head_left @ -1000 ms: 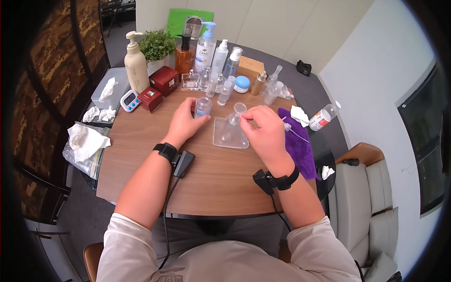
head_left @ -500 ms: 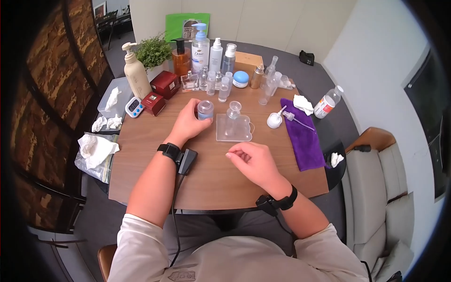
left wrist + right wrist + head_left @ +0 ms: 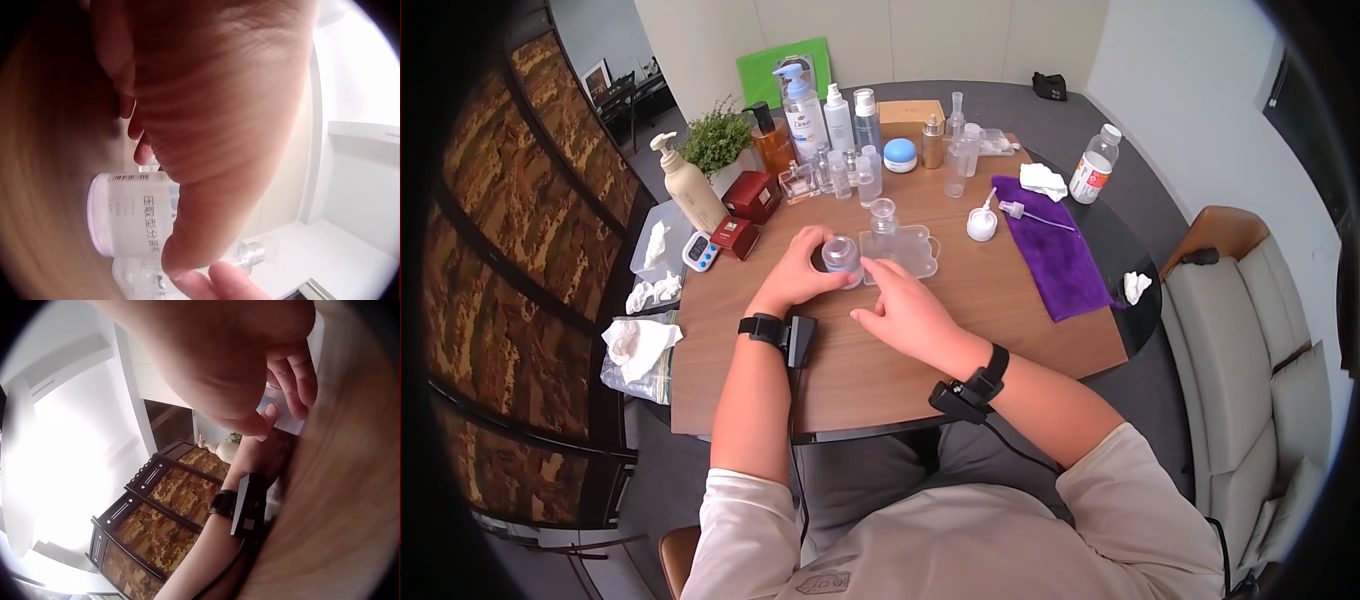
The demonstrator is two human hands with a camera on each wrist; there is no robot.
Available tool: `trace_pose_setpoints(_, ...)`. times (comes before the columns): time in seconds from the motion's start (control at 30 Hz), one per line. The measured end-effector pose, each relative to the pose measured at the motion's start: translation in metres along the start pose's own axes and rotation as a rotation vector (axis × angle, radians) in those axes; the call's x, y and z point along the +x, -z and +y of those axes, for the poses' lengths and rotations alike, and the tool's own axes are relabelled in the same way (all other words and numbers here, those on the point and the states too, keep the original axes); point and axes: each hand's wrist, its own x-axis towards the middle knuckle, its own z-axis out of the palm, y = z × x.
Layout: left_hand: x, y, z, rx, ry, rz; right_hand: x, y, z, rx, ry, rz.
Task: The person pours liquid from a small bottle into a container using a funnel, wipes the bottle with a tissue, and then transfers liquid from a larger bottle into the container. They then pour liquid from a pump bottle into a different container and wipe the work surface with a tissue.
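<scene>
My left hand [image 3: 797,272] grips a clear, wide jar [image 3: 840,252] with printed lettering, its thumb and fingers around the side. In the left wrist view, the lettering and a barcode show on the jar's wall. My right hand [image 3: 912,312] reaches in from the right with its forefinger extended to the jar's side; its other fingers are loosely bent. Just beyond the jar, a clear bottle [image 3: 884,235] with a wide, funnel-like mouth stands at a transparent plastic tray [image 3: 917,258]. A white pump top [image 3: 981,224] with a thin spout sits farther right.
A purple cloth [image 3: 1055,270] bears a spray nozzle with its tube [image 3: 1012,208] and a white tissue [image 3: 1043,181]. Pump bottles, small clear bottles, a blue-lidded jar [image 3: 900,154] and red boxes [image 3: 752,196] line the back. A timer [image 3: 699,251] stands left.
My right hand has left the funnel-mouthed bottle, drawn back toward me, then moved left to the jar. My left hand has kept its hold on the jar. The head view has shifted.
</scene>
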Motion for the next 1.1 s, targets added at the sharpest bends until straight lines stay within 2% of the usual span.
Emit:
trace_pose_setpoints(0.07, 0.000, 0.003, -0.008, -0.042, -0.123, -0.067, 0.002, -0.007, 0.007, -0.009, -0.003, 0.013)
trace_pose_setpoints(0.1, 0.000, 0.005, -0.011, -0.040, -0.125, -0.067, 0.003, -0.008, 0.008, -0.019, -0.004, 0.020)
trace_pose_setpoints(0.17, 0.002, 0.008, -0.017, -0.130, -0.129, -0.178, 0.006, -0.009, 0.009, -0.017, -0.028, 0.008)
trace_pose_setpoints(0.3, 0.001, 0.009, -0.031, -0.246, -0.225, -0.170, 0.016, -0.011, 0.011, 0.027, -0.067, 0.007)
trace_pose_setpoints(0.37, 0.001, 0.010, -0.033, -0.613, -0.151, -0.076, 0.022, -0.010, 0.005, 0.106, -0.117, -0.004)
trace_pose_setpoints(0.4, 0.001, 0.011, -0.032, -0.612, -0.152, -0.073, 0.025, -0.011, 0.002, 0.186, -0.171, -0.016)
trace_pose_setpoints(0.47, 0.001, 0.012, -0.031, -0.749, -0.015, 0.124, 0.031, -0.021, 0.011, 0.222, -0.179, 0.003)
trace_pose_setpoints(0.5, 0.001, 0.011, -0.030, -0.739, 0.003, 0.248, 0.033, -0.022, 0.008, 0.257, -0.190, 0.024)
trace_pose_setpoints(0.53, 0.003, 0.013, -0.035, -0.738, 0.003, 0.251, 0.035, -0.021, 0.006, 0.257, -0.188, 0.021)
trace_pose_setpoints(0.6, 0.007, 0.018, -0.046, -0.684, 0.118, 0.436, 0.037, -0.016, -0.004, 0.324, -0.303, -0.044)
trace_pose_setpoints(0.63, 0.006, 0.018, -0.040, -0.687, 0.124, 0.441, 0.035, -0.014, -0.010, 0.324, -0.305, -0.051)
trace_pose_setpoints(0.7, 0.003, 0.018, -0.029, -0.616, 0.177, 0.607, 0.028, -0.008, -0.019, 0.223, -0.260, -0.078)
trace_pose_setpoints(0.73, 0.003, 0.018, -0.026, -0.618, 0.184, 0.615, 0.023, -0.010, -0.014, 0.223, -0.260, -0.090)
trace_pose_setpoints(0.8, 0.003, 0.016, -0.022, -0.578, 0.209, 0.657, 0.008, -0.010, 0.001, 0.215, -0.103, -0.045)
trace_pose_setpoints(0.83, 0.003, 0.015, -0.021, -0.550, 0.203, 0.672, 0.002, -0.002, -0.001, 0.215, -0.100, -0.056)
trace_pose_setpoints(0.9, 0.004, 0.012, -0.020, -0.540, 0.172, 0.657, -0.015, 0.022, -0.004, 0.268, -0.250, -0.134)
trace_pose_setpoints(0.93, 0.005, 0.011, -0.023, -0.528, 0.136, 0.632, -0.024, 0.030, 0.003, 0.267, -0.251, -0.146)
trace_pose_setpoints(1.0, 0.006, 0.007, -0.025, -0.544, 0.132, 0.605, -0.039, 0.047, 0.018, 0.391, -0.337, -0.104)
trace_pose_setpoints(1.1, 0.007, 0.000, -0.015, -0.460, 0.110, 0.538, -0.054, 0.077, 0.033, 0.422, -0.348, -0.035)
